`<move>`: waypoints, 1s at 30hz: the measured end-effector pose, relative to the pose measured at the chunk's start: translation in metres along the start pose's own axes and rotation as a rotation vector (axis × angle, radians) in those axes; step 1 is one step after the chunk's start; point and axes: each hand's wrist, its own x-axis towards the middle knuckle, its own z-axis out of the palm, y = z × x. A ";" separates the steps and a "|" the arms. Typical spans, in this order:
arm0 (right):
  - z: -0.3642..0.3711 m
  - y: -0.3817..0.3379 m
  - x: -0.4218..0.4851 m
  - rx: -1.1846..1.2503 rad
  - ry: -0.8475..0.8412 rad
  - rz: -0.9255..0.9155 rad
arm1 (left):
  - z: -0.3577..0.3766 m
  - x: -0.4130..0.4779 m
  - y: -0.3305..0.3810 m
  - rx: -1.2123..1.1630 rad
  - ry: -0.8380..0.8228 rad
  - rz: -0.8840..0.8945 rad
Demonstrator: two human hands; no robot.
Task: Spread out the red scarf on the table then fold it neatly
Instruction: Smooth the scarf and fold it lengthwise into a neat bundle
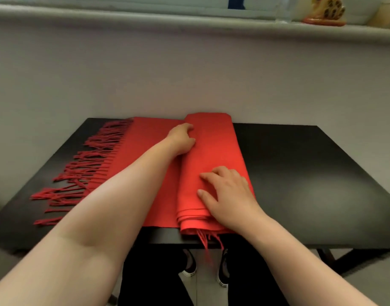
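- On the black desk (300,173), the red fringed fabric scarf (213,149) lies partly folded: a layered stack in the middle, with its fringed left end still flat.
- The right hand (229,195) presses the stack with straight, spread fingers and holds nothing, probably to keep the layers aligned.
- The left hand (181,140) curls its fingers on the stack's left edge, apparently gripping it for the next fold.

The scarf (213,151) is plain bright red, and its fringe (83,171) at 9 o'clock is a darker red. The table (311,173) is glossy black, the wall (189,74) pale grey. At 1 o'clock a cream figurine (326,12) bears dark spots.
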 end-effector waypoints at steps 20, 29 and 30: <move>-0.020 0.057 -0.007 0.715 -0.008 0.550 | 0.022 -0.009 0.079 0.465 -0.063 0.148; -0.022 0.060 -0.003 0.775 -0.041 0.526 | 0.049 -0.007 0.141 0.799 -0.240 0.053; -0.022 0.061 -0.003 0.774 -0.043 0.529 | 0.049 -0.005 0.142 0.820 -0.259 0.046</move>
